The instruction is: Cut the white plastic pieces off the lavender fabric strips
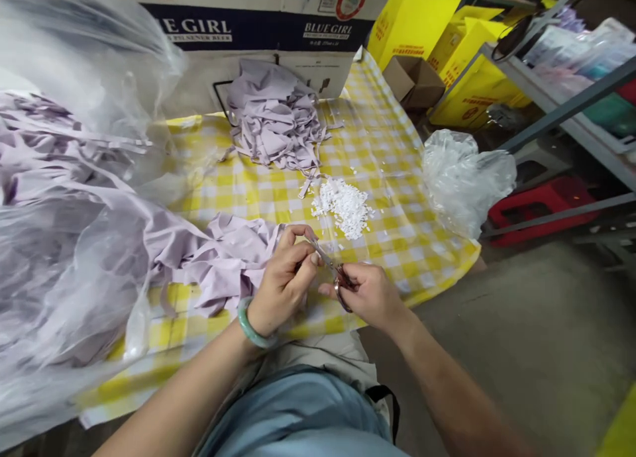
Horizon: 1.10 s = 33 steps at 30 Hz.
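Gripping scissors (330, 263), right fingers (358, 271) half-covering handles (342, 301), left fingers (303, 277) obscuring cloth (228, 258)

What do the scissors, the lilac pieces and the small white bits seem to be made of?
Scissors: apparently metal, shiny; the blades look silvery and the reddish-brown handle loops catch highlights.
Lilac pieces: soft, matte cloth, judging by their drape and folds; the fibre can't be told.
Small white bits: matte and flat, perhaps cut fabric or paper; they are too small to tell which.
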{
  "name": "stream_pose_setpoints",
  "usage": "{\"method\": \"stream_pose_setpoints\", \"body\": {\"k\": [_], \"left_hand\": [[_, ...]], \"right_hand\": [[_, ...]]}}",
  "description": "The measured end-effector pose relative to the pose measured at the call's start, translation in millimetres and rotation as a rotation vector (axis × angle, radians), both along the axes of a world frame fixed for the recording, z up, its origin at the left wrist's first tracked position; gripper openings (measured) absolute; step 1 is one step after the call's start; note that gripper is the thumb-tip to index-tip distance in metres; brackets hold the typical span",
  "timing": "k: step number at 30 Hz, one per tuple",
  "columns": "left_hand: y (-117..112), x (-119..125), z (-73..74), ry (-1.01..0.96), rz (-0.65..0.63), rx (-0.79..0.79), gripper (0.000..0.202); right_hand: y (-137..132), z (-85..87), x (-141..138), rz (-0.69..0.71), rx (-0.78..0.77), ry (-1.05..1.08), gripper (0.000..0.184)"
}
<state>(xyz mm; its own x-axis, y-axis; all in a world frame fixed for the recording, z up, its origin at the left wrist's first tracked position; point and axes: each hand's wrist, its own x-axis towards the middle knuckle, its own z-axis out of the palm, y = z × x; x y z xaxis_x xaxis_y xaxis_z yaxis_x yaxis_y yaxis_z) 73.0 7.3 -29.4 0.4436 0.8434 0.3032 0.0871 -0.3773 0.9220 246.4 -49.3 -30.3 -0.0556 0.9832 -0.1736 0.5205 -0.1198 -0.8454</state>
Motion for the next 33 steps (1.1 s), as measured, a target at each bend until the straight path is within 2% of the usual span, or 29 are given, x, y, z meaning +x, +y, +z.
{"method": "stream_pose_setpoints", "body": {"k": [3,4,6,8,10,12,14,16,18,19,21,23,24,26,29,30,33], "left_hand": [[9.9,13.1,-9.6,-0.004,-0.038,-0.047,0.026],[10.1,15.1,-11.5,-0.013,-0.038,-0.066,0.026],[4.9,16.4,-11.0,-0.032,-0.027,-0.106,0.027],[-6.0,17.1,-4.1,-0.067,-0.042,-0.161,0.027],[-18.3,18.7,7.6,-0.136,-0.122,-0.219,0.030],[-27.0,18.2,20.2,-0.184,-0.233,-0.226,0.034],[-28.8,10.1,28.6,-0.132,-0.236,-0.140,0.030],[-22.3,-8.3,29.4,0.025,-0.077,0.019,0.022],[-8.6,-34.2,22.6,0.249,0.113,0.162,0.016],[-0.3,-47.9,17.7,0.373,0.152,0.192,0.019],[16.5,-73.4,8.8,0.555,0.114,0.155,0.022],[31.1,-94.8,5.4,0.602,0.050,0.087,0.022],[37.5,-104.3,6.4,0.594,0.072,0.044,0.023],[50.0,-123.2,12.8,0.587,0.256,-0.040,0.025],[68.6,-153.7,25.0,0.613,0.642,-0.099,0.027],[73.4,-163.1,28.2,0.634,0.727,-0.085,0.027],[76.3,-176.9,33.8,0.687,0.861,-0.028,0.027]], "right_hand": [[-1.4,-15.6,14.3,-0.147,-0.142,0.177,0.043],[-1.3,-19.9,16.7,-0.202,-0.152,0.238,0.041],[-0.9,-25.7,17.1,-0.288,-0.067,0.352,0.039],[-0.6,-28.0,12.6,-0.274,0.057,0.452,0.046],[-0.5,-29.4,6.8,-0.223,0.109,0.542,0.052],[-0.2,-31.9,3.3,-0.242,0.083,0.628,0.042],[0.2,-35.0,4.0,-0.332,0.079,0.694,0.034],[-0.1,-36.9,8.5,-0.398,0.108,0.720,0.032],[-1.4,-35.6,14.6,-0.423,0.133,0.729,0.032],[-2.4,-33.8,17.3,-0.435,0.141,0.735,0.033],[-4.2,-29.0,21.4,-0.473,0.153,0.741,0.036],[-5.5,-24.8,24.4,-0.535,0.160,0.728,0.039],[-5.9,-23.6,26.1,-0.564,0.163,0.718,0.040],[-7.1,-23.6,31.3,-0.611,0.182,0.690,0.041],[-11.0,-28.3,44.4,-0.670,0.244,0.649,0.040],[-12.9,-30.6,49.8,-0.687,0.262,0.641,0.039],[-19.5,-37.4,65.3,-0.717,0.294,0.617,0.037]]}}
